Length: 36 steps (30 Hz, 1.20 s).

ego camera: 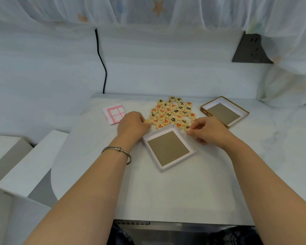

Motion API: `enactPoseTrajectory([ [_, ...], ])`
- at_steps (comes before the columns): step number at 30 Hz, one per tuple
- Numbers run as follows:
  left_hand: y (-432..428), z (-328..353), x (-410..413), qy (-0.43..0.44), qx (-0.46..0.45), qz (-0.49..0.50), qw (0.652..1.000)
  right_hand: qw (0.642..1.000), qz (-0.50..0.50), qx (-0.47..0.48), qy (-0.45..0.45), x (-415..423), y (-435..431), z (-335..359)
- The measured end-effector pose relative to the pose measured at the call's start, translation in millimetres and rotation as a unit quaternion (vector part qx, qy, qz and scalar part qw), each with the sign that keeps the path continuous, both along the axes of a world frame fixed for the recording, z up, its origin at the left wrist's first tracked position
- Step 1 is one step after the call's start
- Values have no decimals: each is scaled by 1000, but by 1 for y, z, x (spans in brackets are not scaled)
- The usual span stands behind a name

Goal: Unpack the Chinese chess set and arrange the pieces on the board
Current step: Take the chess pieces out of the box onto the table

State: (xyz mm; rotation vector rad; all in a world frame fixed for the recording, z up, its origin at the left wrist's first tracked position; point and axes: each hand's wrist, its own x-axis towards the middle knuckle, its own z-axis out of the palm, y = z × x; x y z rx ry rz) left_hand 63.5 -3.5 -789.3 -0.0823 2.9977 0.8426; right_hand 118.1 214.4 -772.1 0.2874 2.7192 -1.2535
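Open tabletop [175, 191] toward 6 o'clock; blocked at 12 by box tray [169, 148] and clustered pieces [173, 112].

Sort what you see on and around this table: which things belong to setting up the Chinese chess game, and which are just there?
Belongs to the job:
- chess pieces, heaped face up
- folded board sheet, not yet spread
- box tray, emptied
- box lid, set aside
- left hand and right hand, each at a piece

Just there:
- black cable
- wall socket
- curtain

Head camera looking down and forward from close above both forearms, facing the table [166, 191] beyond the hands.
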Motion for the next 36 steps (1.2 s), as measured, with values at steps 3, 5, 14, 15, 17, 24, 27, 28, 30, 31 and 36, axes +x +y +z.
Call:
enactPoseTrajectory([
  [3, 2, -1, 0, 8, -22, 20, 1000, 987, -42, 149, 41, -6, 8, -6],
  [5, 4, -1, 0, 14, -11, 12, 1000, 984, -38, 171, 41, -8, 7, -10],
  [14, 2, 18, 5, 34, 50, -89, 994, 980, -73, 120, 138, -7, 3, -11],
  [15, 3, 21, 8, 19, 41, -121, 992, 973, -103, 144, 145, -6, 5, -9],
  [17, 7, 23, 12, -10, -9, -177, 984, 961, -144, 202, 127, -5, 8, -8],
  [24, 11, 20, 16, -21, -56, -233, 971, 977, -77, 176, 91, -5, 2, -16],
  [27, 9, 25, 15, -30, -4, -222, 975, 987, -77, 75, 116, -6, 2, -14],
  [28, 9, 27, 15, -28, 14, -214, 976, 987, -87, 46, 123, -6, 2, -13],
  [30, 10, 28, 13, -17, 37, -189, 981, 986, -105, -17, 127, -5, 3, -10],
  [31, 11, 29, 12, -10, 41, -174, 984, 984, -120, -52, 118, -4, 4, -7],
  [36, 31, 33, 12, 40, 86, -78, 992, 944, -237, -199, 112, -12, 11, 3],
])
